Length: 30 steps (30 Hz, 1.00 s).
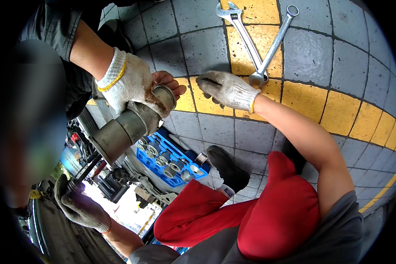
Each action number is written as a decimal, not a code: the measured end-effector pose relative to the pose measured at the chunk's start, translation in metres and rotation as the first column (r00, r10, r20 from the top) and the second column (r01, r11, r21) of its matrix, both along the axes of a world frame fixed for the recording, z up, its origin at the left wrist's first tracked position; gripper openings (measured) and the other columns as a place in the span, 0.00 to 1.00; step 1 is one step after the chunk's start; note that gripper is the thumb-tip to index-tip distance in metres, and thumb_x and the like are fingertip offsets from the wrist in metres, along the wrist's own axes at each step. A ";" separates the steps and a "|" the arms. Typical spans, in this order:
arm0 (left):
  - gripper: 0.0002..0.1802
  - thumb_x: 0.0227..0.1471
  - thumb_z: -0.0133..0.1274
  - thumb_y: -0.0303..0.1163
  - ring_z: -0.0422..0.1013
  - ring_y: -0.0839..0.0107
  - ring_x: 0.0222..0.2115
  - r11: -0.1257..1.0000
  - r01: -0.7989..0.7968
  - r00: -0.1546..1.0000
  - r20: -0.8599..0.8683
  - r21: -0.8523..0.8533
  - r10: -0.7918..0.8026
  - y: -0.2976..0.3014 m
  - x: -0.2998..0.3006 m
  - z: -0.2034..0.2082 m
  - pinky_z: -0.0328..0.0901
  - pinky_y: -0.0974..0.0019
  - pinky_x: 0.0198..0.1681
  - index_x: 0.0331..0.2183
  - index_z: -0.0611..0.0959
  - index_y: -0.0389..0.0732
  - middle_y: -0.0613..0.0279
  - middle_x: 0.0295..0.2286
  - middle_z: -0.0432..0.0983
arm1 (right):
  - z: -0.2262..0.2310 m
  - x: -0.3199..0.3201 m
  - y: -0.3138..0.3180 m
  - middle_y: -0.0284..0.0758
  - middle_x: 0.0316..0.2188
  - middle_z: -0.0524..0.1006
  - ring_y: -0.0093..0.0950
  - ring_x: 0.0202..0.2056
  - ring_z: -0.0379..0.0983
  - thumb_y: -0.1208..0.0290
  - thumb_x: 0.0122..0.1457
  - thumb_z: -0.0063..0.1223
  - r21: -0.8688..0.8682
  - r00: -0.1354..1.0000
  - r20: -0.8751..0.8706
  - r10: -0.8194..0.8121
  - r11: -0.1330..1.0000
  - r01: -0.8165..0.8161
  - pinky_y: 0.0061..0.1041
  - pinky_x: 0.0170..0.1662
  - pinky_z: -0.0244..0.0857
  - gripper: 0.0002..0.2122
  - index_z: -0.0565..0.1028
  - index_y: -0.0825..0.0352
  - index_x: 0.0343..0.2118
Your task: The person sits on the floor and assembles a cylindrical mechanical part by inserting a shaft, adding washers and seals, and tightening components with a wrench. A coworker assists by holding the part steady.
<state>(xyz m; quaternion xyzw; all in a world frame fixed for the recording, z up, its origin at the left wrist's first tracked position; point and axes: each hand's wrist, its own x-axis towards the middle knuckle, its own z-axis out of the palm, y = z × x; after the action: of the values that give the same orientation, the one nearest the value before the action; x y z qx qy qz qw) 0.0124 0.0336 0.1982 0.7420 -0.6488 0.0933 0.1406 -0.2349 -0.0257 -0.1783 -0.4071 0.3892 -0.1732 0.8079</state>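
My right hand [226, 90], in a soiled white work glove, is stretched out flat with its fingers apart and holds nothing. It hovers over the paving just right of a large grey metal cylinder [130, 125], without touching it. Another person's gloved hand [127, 83] grips that cylinder near its top end, with bare fingertips [167, 81] behind the rim. At the lower left, my left hand [79, 204], also gloved, is closed around a black handle [75, 185].
Two long steel wrenches [244, 37] [275, 39] lie crossed on the grey and yellow paving [308, 57], just beyond my right hand. A blue tray of sockets [171, 160] sits under the cylinder. Red-trousered knees [277, 211] and a black shoe [229, 169] are below.
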 end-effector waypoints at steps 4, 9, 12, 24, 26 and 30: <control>0.35 0.73 0.33 0.52 0.68 0.77 0.28 0.995 -0.099 0.994 -0.047 0.012 0.099 -0.006 -0.010 -0.006 0.62 0.71 0.38 0.54 0.78 0.28 0.65 0.28 0.75 | 0.000 0.020 0.003 0.33 0.37 0.81 0.20 0.31 0.77 0.55 0.69 0.52 -0.129 0.995 0.064 -0.072 0.988 0.080 0.23 0.33 0.74 0.20 0.75 0.63 0.57; 0.36 0.73 0.31 0.53 0.65 0.78 0.26 0.999 -0.015 0.991 -0.133 0.050 0.022 -0.009 -0.005 -0.014 0.62 0.71 0.37 0.53 0.78 0.28 0.67 0.24 0.72 | 0.021 0.015 0.000 0.42 0.36 0.82 0.24 0.30 0.78 0.58 0.67 0.55 -0.009 0.974 0.173 -0.147 0.988 0.151 0.27 0.32 0.74 0.24 0.71 0.72 0.58; 0.38 0.73 0.30 0.54 0.66 0.77 0.27 0.997 -0.072 0.985 -0.159 -0.014 0.069 -0.010 -0.010 -0.016 0.63 0.69 0.38 0.54 0.77 0.27 0.66 0.25 0.73 | 0.018 0.018 0.003 0.41 0.35 0.81 0.25 0.29 0.78 0.59 0.68 0.54 -0.037 0.966 0.178 -0.187 0.980 0.197 0.26 0.31 0.74 0.22 0.72 0.72 0.55; 0.41 0.70 0.34 0.61 0.71 0.76 0.27 0.999 0.030 0.990 -0.135 0.020 -0.027 -0.009 -0.011 -0.011 0.66 0.71 0.34 0.52 0.78 0.28 0.61 0.29 0.77 | 0.025 0.015 0.006 0.37 0.37 0.78 0.23 0.33 0.77 0.60 0.69 0.53 0.084 0.962 0.210 -0.173 0.984 0.158 0.25 0.33 0.76 0.19 0.72 0.69 0.54; 0.46 0.67 0.33 0.68 0.72 0.74 0.27 0.998 0.039 0.988 -0.150 0.046 -0.032 -0.008 -0.004 -0.012 0.69 0.70 0.32 0.52 0.78 0.29 0.60 0.31 0.77 | 0.026 0.014 0.009 0.37 0.36 0.78 0.22 0.33 0.77 0.60 0.69 0.53 0.132 0.958 0.219 -0.186 0.978 0.160 0.24 0.33 0.76 0.18 0.72 0.68 0.54; 0.34 0.69 0.43 0.56 0.74 0.71 0.31 0.995 -0.021 0.989 -0.141 0.097 0.034 -0.010 0.002 -0.018 0.72 0.67 0.35 0.53 0.78 0.31 0.56 0.35 0.78 | 0.023 0.011 0.009 0.36 0.36 0.78 0.22 0.33 0.77 0.60 0.69 0.54 0.160 0.951 0.222 -0.217 0.970 0.184 0.24 0.33 0.76 0.17 0.73 0.68 0.53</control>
<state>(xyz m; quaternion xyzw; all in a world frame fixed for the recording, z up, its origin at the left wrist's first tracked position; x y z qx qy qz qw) 0.0141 0.0236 0.1805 0.7615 -0.6305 0.0109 0.1500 -0.2238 -0.0172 -0.1552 -0.2853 0.3401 -0.2749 0.8529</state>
